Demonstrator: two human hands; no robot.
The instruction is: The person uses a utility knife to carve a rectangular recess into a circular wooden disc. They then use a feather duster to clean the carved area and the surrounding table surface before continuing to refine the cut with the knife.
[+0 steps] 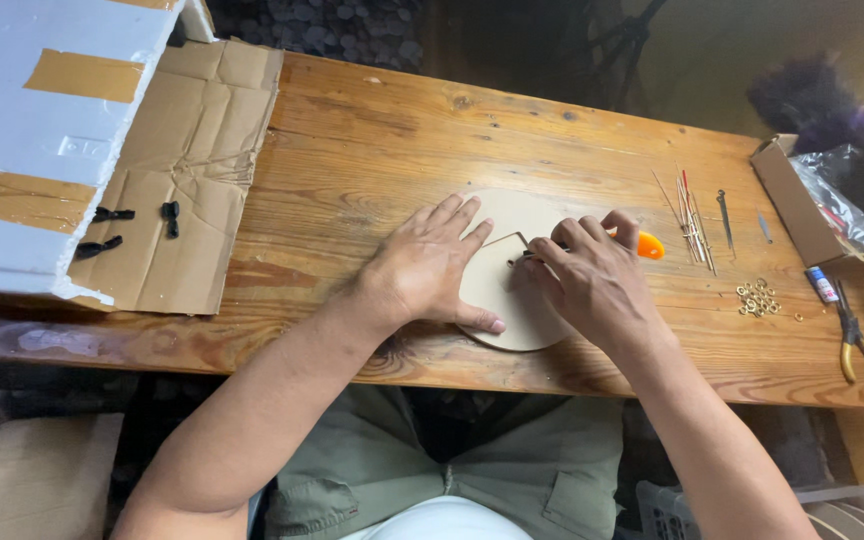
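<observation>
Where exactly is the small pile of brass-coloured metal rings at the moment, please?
In the head view, the pile of brass-coloured metal rings lies on the wooden table, to the person's right, between the bundle of thin wooden sticks and the yellow-handled pliers.

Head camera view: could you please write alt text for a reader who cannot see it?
A person's left hand presses flat on a round beige cardboard disc on a wooden table, while the right hand works an orange-handled cutter along a cut line in it. To the right lie thin wooden sticks, small brass rings and yellow-handled pliers.
</observation>
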